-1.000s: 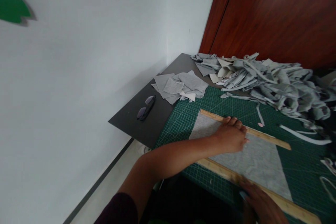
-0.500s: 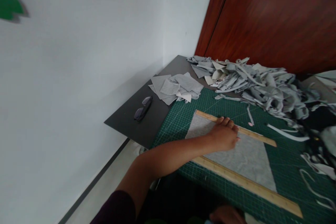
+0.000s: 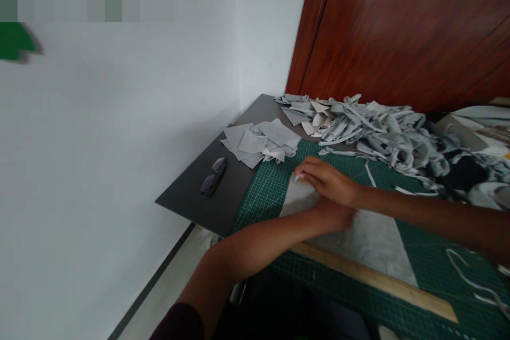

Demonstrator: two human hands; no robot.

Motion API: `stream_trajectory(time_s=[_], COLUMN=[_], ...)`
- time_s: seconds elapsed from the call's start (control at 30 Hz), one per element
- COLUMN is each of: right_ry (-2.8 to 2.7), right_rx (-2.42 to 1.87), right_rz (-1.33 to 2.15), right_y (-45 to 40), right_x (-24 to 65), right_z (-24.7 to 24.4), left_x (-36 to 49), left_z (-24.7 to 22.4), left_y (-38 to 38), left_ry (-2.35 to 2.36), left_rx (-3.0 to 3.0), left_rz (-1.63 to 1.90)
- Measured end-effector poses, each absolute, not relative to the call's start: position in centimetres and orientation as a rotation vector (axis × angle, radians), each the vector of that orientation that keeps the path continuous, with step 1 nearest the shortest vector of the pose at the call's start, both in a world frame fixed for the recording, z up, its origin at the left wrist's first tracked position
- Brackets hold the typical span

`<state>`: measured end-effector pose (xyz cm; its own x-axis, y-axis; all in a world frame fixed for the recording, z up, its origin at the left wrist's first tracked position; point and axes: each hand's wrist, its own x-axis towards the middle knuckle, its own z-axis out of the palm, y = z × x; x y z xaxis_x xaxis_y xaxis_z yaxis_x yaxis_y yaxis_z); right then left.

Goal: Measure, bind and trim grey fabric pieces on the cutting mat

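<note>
Lying on green mat (image 3: 266, 191): gray cloth (image 3: 384, 236). Right hand (image 3: 329, 180): at cloth's far left corner, fingers closed on small pale-blue thing (image 3: 297, 177). Left hand (image 3: 338, 217): over cloth, blurred; grip cannot be told. Ruler (image 3: 374, 273): along cloth's near edge, unheld. Risk: a dragging hand could wrinkle cloth; a bump could shift ruler.
</note>
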<state>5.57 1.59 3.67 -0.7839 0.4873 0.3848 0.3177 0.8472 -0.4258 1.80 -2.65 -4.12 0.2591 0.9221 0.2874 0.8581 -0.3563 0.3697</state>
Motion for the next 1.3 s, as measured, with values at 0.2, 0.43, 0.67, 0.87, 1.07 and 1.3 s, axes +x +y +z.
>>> stream_trajectory(time_s=[0.2,0.43,0.67,0.87,1.07,1.3], right_ry=[-2.708,-2.827,-2.968,-2.966,-2.866,-2.634], right_rx=[-0.544,-0.432,-0.318,-0.363,-0.329,-0.471], right_rz=[0.377,0.371,0.464,0.461,0.488,0.508], right_y=[7.4,7.9,8.6,8.5,9.4,10.1], right_x=[5.1,4.7,4.7,4.8,4.8,5.3], right_z=[1.3,1.8,1.7,1.3,0.9,0.7], left_x=[0.9,0.9,0.9,1.0,1.1,0.9], left_z=[-4.0,-3.7,-4.2,-4.1,-4.6,-3.9], left_y=[-2.5,-2.6,-2.4,-2.4,-2.5,-2.8], left_ry=[1.159,1.160,1.135,1.126,1.158,1.182], left_rx=[2.698,2.738,2.747,2.751,2.785,2.767], left_rz=[0.508,0.434,0.462,0.466,0.511,0.517])
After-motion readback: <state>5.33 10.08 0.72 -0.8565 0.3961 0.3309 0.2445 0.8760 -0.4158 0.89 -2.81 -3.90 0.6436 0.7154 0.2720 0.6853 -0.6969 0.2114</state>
